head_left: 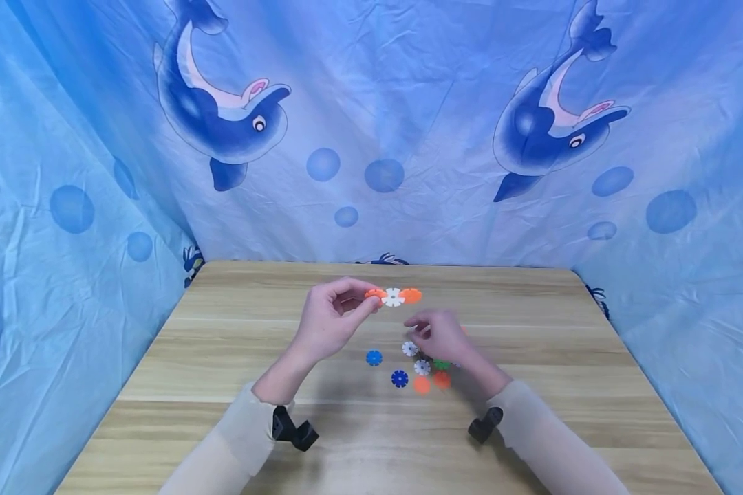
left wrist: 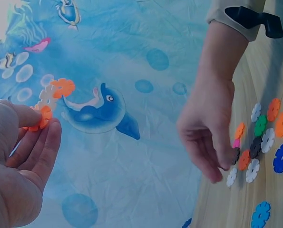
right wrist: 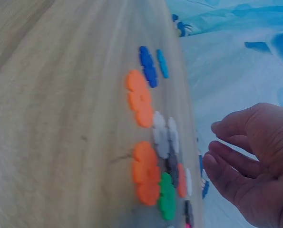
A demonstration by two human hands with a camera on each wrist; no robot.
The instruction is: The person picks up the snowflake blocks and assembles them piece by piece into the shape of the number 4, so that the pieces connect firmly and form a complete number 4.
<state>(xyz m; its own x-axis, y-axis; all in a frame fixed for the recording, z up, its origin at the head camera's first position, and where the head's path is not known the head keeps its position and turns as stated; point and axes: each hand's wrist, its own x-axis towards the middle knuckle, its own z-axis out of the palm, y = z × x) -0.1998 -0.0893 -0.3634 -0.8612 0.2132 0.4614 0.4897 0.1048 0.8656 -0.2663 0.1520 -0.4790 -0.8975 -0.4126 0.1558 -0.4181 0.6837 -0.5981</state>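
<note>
My left hand (head_left: pixel 329 317) pinches the near orange flower-shaped disc (left wrist: pixel 45 114) between thumb and fingers, up off the table. Joined to it in a row are a white notched disc (head_left: pixel 393 297) and a second orange disc (left wrist: pixel 63 88). With nothing in its grasp, my right hand (head_left: pixel 441 335) hovers over loose discs, its fingers loosely bent and the thumb apart from them in the right wrist view. Around and below it lie white (head_left: pixel 422 367), green (left wrist: pixel 260 125), dark grey (left wrist: pixel 255 147) and orange (right wrist: pixel 146 173) discs, some partly hidden by that hand in the head view.
A light blue disc (head_left: pixel 374 357) and a dark blue disc (head_left: pixel 399 379) lie left of the cluster on the wooden table (head_left: pixel 223 385). A blue dolphin-print curtain (head_left: pixel 433 220) hangs behind the table and along both sides.
</note>
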